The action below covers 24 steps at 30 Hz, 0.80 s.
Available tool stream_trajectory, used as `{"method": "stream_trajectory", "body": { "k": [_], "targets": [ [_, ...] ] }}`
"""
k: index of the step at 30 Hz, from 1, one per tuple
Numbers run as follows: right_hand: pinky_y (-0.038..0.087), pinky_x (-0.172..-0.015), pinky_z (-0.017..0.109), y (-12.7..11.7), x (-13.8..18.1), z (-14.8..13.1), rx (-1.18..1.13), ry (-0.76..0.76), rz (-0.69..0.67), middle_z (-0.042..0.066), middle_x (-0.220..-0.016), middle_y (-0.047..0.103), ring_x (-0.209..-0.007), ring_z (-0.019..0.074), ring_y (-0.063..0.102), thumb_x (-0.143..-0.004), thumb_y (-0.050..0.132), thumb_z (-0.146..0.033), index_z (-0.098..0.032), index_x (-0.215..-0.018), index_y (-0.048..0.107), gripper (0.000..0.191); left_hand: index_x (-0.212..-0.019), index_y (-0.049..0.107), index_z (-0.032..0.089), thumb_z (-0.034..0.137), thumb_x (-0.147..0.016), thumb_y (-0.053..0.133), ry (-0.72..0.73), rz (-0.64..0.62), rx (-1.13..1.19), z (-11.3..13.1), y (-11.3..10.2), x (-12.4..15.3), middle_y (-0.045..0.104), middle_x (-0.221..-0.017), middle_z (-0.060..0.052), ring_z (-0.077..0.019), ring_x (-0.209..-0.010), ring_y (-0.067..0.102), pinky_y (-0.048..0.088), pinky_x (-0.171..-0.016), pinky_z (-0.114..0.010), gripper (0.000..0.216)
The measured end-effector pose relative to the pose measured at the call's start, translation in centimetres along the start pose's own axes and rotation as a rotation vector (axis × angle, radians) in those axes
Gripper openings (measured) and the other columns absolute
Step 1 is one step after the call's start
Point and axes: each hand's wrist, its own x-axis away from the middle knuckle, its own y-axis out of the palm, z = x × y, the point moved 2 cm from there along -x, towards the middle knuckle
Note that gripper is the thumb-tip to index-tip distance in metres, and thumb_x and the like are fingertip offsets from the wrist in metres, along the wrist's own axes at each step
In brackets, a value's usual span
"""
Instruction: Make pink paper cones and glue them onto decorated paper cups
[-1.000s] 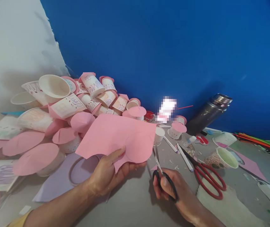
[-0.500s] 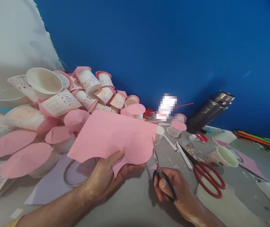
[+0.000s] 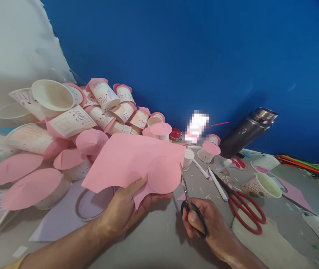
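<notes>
My left hand [image 3: 125,209] pinches a pink paper sheet [image 3: 131,160] by its near edge, thumb on top, holding it above the table. A circle is drawn on the sheet's right part [image 3: 163,175]. My right hand [image 3: 204,224] grips black-handled scissors [image 3: 188,200] with fingers through the loops. Their blades point up along the sheet's right edge, beside the drawn circle.
A heap of decorated paper cups [image 3: 72,116] with pink paper discs fills the left. Red-handled scissors [image 3: 243,209], pens [image 3: 218,185], a patterned cup [image 3: 260,185] and a dark flask [image 3: 246,130] lie to the right. A round ring on lilac paper [image 3: 89,201] is under the sheet.
The view drifted right between the earliest frame and now. The scissor blades came closer to the sheet's right edge. Since half a second ago almost nothing has moved.
</notes>
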Motion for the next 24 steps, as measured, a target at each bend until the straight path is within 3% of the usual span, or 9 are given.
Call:
{"method": "stream_trajectory", "body": {
  "k": [5,9,12,17,24],
  "targets": [
    [0.026,-0.053,0.026,-0.04,0.14,0.16,-0.004,-0.013,-0.006,-0.001,-0.053,0.054,-0.052,0.0086,0.037,-0.075,0.065,-0.08,-0.017,-0.067,0.056,0.064,-0.121,0.065,0.002,0.025,-0.076,0.081,-0.011,-0.008,0.016,-0.16,-0.42,-0.12,0.073,-0.122,-0.023,-0.0413,-0.112,0.07,0.064,-0.091,-0.047,0.053],
    [0.026,-0.053,0.025,-0.07,0.1,0.27,-0.006,-0.016,0.0,-0.001,-0.053,0.053,-0.052,0.0086,0.037,-0.076,0.065,-0.079,-0.017,-0.066,0.056,0.063,-0.127,0.063,0.003,0.02,-0.077,0.078,-0.042,0.009,0.006,0.1,0.18,0.06,0.074,-0.12,-0.02,-0.0383,-0.111,0.071,0.065,-0.086,-0.039,0.055],
    [0.026,-0.052,0.025,-0.03,-0.02,0.34,-0.015,-0.002,0.006,-0.001,-0.053,0.052,-0.051,0.0086,0.036,-0.075,0.064,-0.08,-0.017,-0.067,0.056,0.064,-0.123,0.065,0.001,0.019,-0.08,0.074,-0.07,0.061,-0.022,0.26,0.51,0.35,0.076,-0.113,-0.02,-0.0356,-0.104,0.075,0.065,-0.086,-0.035,0.047],
    [0.026,-0.052,0.025,0.1,-0.11,0.22,-0.033,-0.003,-0.003,-0.001,-0.052,0.052,-0.05,0.0086,0.035,-0.074,0.064,-0.081,-0.017,-0.069,0.056,0.064,-0.119,0.069,0.001,0.023,-0.081,0.074,-0.072,0.077,-0.043,0.06,-0.04,0.45,0.077,-0.109,-0.021,-0.0348,-0.093,0.077,0.063,-0.09,-0.039,0.044],
    [0.025,-0.051,0.025,0.29,-0.04,-0.02,-0.037,-0.003,-0.009,-0.001,-0.051,0.052,-0.05,0.0083,0.035,-0.072,0.065,-0.081,-0.017,-0.07,0.057,0.065,-0.116,0.072,0.004,0.023,-0.073,0.081,-0.086,0.054,-0.012,0.13,0.26,0.54,0.078,-0.11,-0.02,-0.0375,-0.107,0.073,0.064,-0.085,-0.036,0.048]
  ]
}}
